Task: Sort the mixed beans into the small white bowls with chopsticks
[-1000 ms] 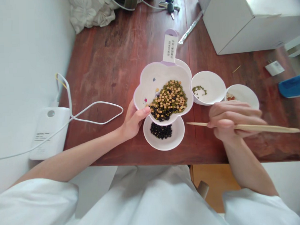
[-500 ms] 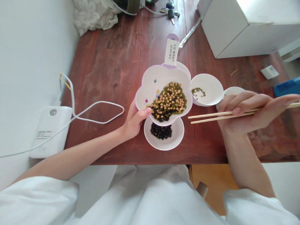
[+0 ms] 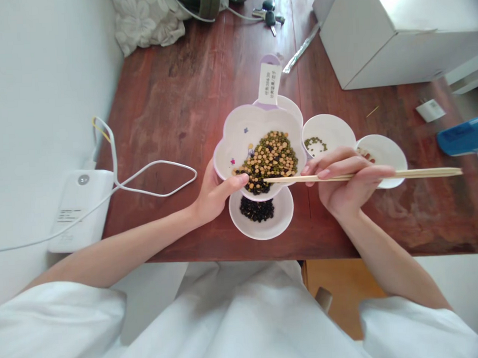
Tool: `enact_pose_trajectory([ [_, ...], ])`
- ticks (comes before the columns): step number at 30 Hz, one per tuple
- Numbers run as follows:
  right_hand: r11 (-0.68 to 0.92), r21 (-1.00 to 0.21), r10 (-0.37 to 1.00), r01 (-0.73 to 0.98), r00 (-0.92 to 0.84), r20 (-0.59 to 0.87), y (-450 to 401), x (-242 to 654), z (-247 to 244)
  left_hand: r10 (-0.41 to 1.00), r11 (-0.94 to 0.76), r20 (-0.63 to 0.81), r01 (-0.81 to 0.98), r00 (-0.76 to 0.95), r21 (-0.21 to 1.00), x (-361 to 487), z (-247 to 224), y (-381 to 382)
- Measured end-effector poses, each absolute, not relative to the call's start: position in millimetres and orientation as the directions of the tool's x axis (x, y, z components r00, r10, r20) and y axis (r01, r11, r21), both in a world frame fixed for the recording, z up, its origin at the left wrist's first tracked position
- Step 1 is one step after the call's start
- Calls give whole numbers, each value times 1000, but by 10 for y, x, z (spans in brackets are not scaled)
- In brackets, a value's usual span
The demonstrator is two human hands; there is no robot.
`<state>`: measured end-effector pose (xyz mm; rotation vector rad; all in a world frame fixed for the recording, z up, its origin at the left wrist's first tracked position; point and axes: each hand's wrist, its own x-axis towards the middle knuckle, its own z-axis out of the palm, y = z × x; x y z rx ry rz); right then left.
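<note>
From my remote seat: 2 wooden chopsticks (image 3: 361, 176) lie level in my right hand (image 3: 344, 184), long axis running across the view, tips pointing left over the mixed beans (image 3: 270, 159) in 1 flower-shaped bowl (image 3: 231, 142). The 2 sticks are pressed together; whether a bean sits between the tips is too small to tell. My left hand (image 3: 218, 193) grips the bowl's edge, thumb on top. 4 small white dishes (image 3: 388, 159) ring the bowl: 1 with black beans (image 3: 256, 209), 1 with green beans (image 3: 315, 143), 1 with reddish seeds (image 3: 363, 152), 1 with contents hidden.

The left hand (image 3: 218, 193) and right hand (image 3: 342, 182) are bare, with slim fingers. Nearer the camera than both hands, bare forearms (image 3: 126, 242) lead into the wide, short left sleeve (image 3: 59, 326) and right sleeve (image 3: 421, 324) of a loose, softly creased white shirt (image 3: 233, 322).
</note>
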<state>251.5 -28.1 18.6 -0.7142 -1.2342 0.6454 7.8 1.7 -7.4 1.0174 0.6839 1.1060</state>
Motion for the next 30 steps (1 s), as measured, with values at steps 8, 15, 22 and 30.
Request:
enact_pose_trajectory([
  [8, 632, -773, 712, 61, 349, 610, -258, 2441, 174, 945, 97, 45, -407, 325, 908, 103, -73, 27],
  [15, 467, -877, 856, -115, 307, 416, -285, 2409, 105, 945, 129, 22, -436, 325, 891, 138, -48, 45],
  [22, 394, -909, 892, -133, 293, 344, -247, 2385, 102, 962, 105, 12, -409, 274, 907, 154, -57, 69],
  [30, 321, -923, 936, -211, 218, 276, -255, 2391, 87, 939, 205, -37, -469, 341, 859, 187, 45, 85],
])
